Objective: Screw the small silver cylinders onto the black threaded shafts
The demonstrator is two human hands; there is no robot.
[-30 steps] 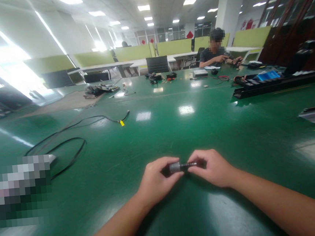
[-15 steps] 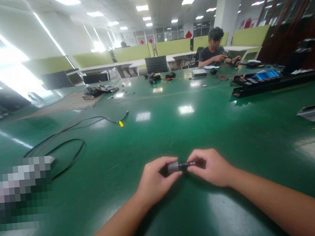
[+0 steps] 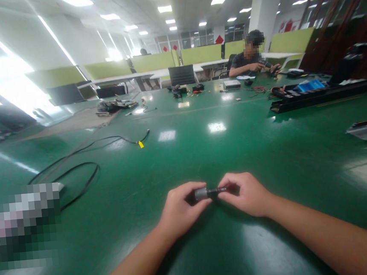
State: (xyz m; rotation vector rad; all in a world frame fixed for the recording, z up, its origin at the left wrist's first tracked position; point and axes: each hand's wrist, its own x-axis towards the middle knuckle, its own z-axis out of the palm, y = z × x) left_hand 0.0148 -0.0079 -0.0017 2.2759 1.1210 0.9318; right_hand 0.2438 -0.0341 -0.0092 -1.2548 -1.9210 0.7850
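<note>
Between my two hands, just above or on the green table, lies a small cylindrical part [image 3: 201,193] with a wide grey body, a narrower black middle and a thin metallic end. Its exact kind cannot be made out. Thumb and fingers of my left hand [image 3: 179,206] are closed around the grey body on the left. My right hand [image 3: 244,194] pinches the thin metallic end on the right, with the fingertips partly covering it. The part is held level, pointing left to right.
Black cables with a yellow tag [image 3: 141,144] curve across the green table [image 3: 185,158] at left, near a blurred-out object [image 3: 23,220]. Black rails [image 3: 324,96] lie at the right. Electronic parts [image 3: 116,105] sit farther back. Across the table a person [image 3: 248,63] handles something.
</note>
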